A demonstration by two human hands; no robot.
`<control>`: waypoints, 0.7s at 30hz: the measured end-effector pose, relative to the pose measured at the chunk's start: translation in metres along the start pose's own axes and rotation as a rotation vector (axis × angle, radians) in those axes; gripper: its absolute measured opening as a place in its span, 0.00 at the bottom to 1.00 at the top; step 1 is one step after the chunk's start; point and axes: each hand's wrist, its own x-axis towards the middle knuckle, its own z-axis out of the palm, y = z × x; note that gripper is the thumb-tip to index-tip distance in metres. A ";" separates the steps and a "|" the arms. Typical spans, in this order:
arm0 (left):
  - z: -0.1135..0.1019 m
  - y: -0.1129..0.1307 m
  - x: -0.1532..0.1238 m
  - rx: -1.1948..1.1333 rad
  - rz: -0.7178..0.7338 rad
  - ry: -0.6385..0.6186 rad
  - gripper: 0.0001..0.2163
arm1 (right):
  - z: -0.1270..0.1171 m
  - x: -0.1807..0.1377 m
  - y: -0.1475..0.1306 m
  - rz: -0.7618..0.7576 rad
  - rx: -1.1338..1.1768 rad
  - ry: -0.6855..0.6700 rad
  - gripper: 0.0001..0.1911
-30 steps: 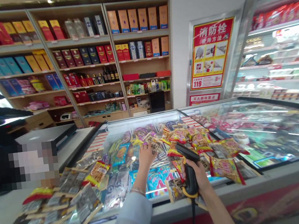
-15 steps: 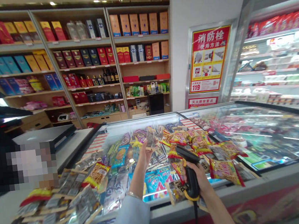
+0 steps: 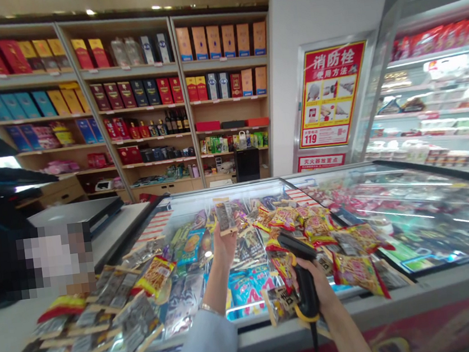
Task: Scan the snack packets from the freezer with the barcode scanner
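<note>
My left hand (image 3: 224, 246) is closed on the lower edge of a small snack packet (image 3: 225, 215) with a tan border and grey printed panel, raised above the freezer glass. In my right hand (image 3: 317, 279) is a black and yellow barcode scanner (image 3: 304, 275), its head tilted up and left toward the packet but apart from it. Red and yellow snack bags (image 3: 317, 224) lie heaped beyond and beside the scanner. Close to its handle rests a tan-edged packet (image 3: 281, 305). At the left, more tan-edged packets (image 3: 136, 323) are piled, with a red and yellow bag (image 3: 155, 276) among them.
A glass-topped chest freezer (image 3: 436, 277) spans the front, with colourful packs under its glass. A counter (image 3: 128, 225) with a dark device (image 3: 0, 236) stands at left. Shelves (image 3: 227, 108) of boxes and bottles line the back. A lit display fridge (image 3: 442, 101) stands at right.
The packet in my left hand has moved slightly left and turned its printed panel more toward me. The scanner has shifted a little right and down in the picture. The view has shifted slightly.
</note>
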 end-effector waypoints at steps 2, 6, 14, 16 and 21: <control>0.001 0.000 0.000 -0.011 0.009 0.011 0.22 | 0.000 0.000 0.000 0.003 0.000 -0.002 0.22; 0.002 -0.001 0.001 0.006 0.009 0.035 0.22 | 0.000 -0.001 0.000 0.004 -0.011 0.007 0.23; 0.003 0.001 0.001 0.071 0.011 0.009 0.22 | 0.000 -0.002 0.001 -0.004 -0.016 0.017 0.24; 0.002 0.000 0.001 0.079 0.020 0.012 0.23 | 0.001 -0.001 0.003 -0.004 -0.020 0.017 0.25; -0.001 -0.003 0.003 0.097 0.028 0.011 0.20 | 0.000 0.000 0.006 -0.010 -0.036 0.033 0.27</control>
